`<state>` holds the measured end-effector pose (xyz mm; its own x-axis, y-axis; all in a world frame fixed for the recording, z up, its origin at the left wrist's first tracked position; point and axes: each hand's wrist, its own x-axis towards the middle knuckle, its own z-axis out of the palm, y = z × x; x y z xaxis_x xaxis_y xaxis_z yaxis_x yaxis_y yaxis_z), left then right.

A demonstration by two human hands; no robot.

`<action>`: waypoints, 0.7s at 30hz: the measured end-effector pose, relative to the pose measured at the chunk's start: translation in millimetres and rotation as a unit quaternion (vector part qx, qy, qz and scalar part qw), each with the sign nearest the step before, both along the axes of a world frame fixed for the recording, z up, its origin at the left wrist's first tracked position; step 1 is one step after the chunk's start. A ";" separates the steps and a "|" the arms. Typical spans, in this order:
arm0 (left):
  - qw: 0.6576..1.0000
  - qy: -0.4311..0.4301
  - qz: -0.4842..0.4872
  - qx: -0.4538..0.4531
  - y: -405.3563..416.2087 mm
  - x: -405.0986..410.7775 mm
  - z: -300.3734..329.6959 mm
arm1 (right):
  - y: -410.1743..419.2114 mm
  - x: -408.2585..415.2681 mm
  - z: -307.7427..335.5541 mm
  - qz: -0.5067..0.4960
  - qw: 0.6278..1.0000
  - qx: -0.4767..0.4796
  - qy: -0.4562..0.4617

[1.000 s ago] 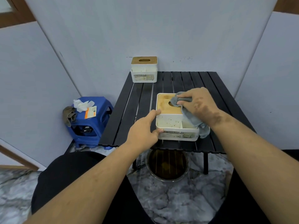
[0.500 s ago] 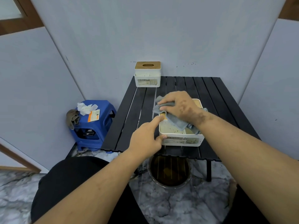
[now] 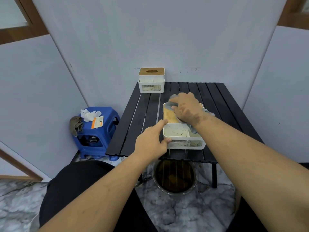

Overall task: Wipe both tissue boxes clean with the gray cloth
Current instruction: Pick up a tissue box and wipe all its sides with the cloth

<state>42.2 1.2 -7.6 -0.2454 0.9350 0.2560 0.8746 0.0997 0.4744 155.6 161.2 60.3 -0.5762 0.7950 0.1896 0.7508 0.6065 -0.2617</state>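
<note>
**Near box under the cloth, far box waiting at the table's back edge**

Head view: The near tissue box [image 3: 183,129] lies just right of frame centre on the black slatted table [image 3: 133,118], its long axis running away from the person, with the wooden lid toward the wall and the speckled open tray toward the lower frame. The right hand [image 3: 187,107] sits on top of the lid, pressing the gray cloth [image 3: 192,129] onto the far end; cloth shows at the fingertips and trails out beneath the wrist. Whether the fingers curl round the cloth or merely press it flat, I cannot tell. The left hand [image 3: 151,141] holds the box's left wall, index finger along the rim and thumb at the near corner, steadying it.

The second tissue box [image 3: 151,80] stands upright in the upper centre of the frame, at the table's far edge, well apart from both hands and up-left of the right hand. Judging by position, the right hand is nearer to it.

Writing: the near box's front label reads "TISSUE", the rest blurred. The far box carries a similar label, too small to read. An orange-and-white packet [image 3: 97,122] on the blue stool [image 3: 98,131] bears illegible print.
</note>
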 end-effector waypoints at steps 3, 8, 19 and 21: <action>1.000 0.010 -0.003 0.002 -2.0 0.4 2.5 | -3.9 8.4 -3.6 0.117 0.991 -0.049 0.033; 1.000 0.004 -0.006 -0.006 -4.2 2.9 5.3 | 9.7 49.8 11.8 -0.122 0.992 -0.027 -0.018; 1.000 -0.016 -0.022 0.008 -8.7 1.2 5.7 | -31.7 46.5 -2.1 0.178 0.980 0.001 0.084; 1.000 -0.016 -0.019 0.006 -8.4 0.3 4.9 | -18.8 69.8 -2.4 0.193 0.978 -0.010 0.083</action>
